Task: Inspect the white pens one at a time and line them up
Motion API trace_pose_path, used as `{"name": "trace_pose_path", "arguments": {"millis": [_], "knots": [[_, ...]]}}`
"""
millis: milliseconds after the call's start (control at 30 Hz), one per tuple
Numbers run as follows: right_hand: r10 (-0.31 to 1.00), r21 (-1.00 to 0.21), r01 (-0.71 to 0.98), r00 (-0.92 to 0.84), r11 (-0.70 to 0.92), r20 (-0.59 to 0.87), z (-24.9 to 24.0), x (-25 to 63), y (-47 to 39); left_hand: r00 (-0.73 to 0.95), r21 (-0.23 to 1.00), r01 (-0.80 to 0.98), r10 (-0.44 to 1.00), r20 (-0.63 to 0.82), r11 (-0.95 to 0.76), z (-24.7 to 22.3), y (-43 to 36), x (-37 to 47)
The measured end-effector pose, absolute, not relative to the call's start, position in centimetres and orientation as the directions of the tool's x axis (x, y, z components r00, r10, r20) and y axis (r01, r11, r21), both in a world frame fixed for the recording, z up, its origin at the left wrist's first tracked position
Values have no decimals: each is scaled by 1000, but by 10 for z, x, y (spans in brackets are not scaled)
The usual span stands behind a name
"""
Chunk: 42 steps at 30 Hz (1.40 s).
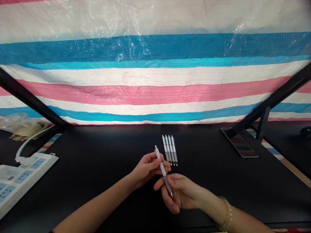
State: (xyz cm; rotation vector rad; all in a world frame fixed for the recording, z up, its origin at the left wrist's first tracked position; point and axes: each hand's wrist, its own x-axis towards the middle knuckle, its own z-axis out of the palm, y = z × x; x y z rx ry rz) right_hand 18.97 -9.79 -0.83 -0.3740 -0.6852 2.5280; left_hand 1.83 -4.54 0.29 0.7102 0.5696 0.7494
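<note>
Far left: power strip (17, 178) at the edge of the black table (97, 161). Left hand (148, 168) pinched around the upper half of a pen (163, 171). Right hand (181, 192) loosely cupped, fingers on the pen's lower end. Just behind, four pens (170, 150) side by side. Far right, phone (239, 142) lying flat.

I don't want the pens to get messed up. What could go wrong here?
The pen is pinched only by the fingers of the left hand and right hand, so it could slip and drop. It hangs close to the four pens lined up on the black table; a fall or bump might knock that neat row crooked.
</note>
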Motion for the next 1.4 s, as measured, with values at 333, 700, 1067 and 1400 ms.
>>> {"name": "trace_pose_path", "arguments": {"millis": [333,700,1067,1400], "knots": [[667,-633,-349,-646,-691,-371,-16,187,-95,397,838,-359,880,-262,411,4,-49,26],[624,-542,-373,-666,-753,-408,-16,188,-96,410,865,-295,872,-269,406,-5,-38,19],[626,-559,-357,-659,-748,-417,-10,187,-95,441,862,-279,854,-276,422,-3,-35,19],[619,-553,-355,-667,-754,-415,-9,188,-96,428,861,-272,856,-291,429,-2,-35,19]]}}
